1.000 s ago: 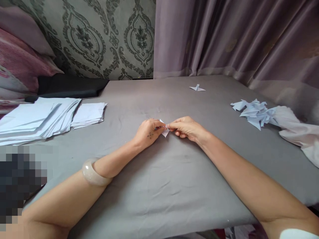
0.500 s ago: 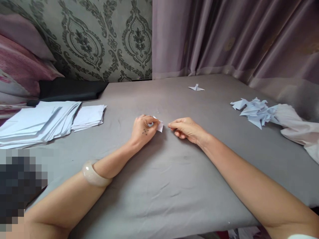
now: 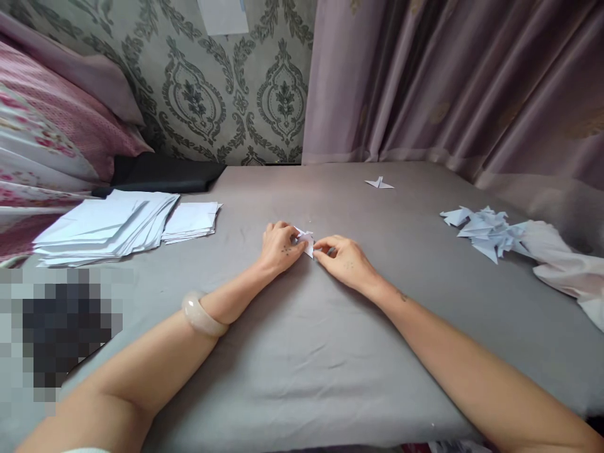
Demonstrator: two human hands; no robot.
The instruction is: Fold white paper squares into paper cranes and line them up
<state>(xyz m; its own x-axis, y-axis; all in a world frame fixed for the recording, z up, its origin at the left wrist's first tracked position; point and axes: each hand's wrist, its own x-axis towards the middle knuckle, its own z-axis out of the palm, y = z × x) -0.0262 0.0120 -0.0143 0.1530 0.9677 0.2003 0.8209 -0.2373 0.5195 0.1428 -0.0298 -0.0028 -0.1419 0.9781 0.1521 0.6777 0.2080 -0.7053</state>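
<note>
A small piece of folded white paper (image 3: 307,241) is held just above the grey cloth at the middle of the table. My left hand (image 3: 283,246) pinches it between thumb and fingers from the left side. From the right, the thumb and forefinger of my right hand (image 3: 343,259) close on its lower right edge. Part of the paper is hidden behind the left fingers. A pale bangle (image 3: 201,314) sits on my left forearm.
Stacks of large white sheets (image 3: 108,226) and smaller sheets (image 3: 192,220) lie at left, before a black folded item (image 3: 170,173). One folded paper bird (image 3: 380,183) stands at the back. Several more paper birds (image 3: 491,229) are heaped at right beside a white cloth (image 3: 557,251).
My right hand has moved from just apart to touching the folded paper and now grips its edge. The left hand keeps its pinch. The camera view has shifted left and slightly up.
</note>
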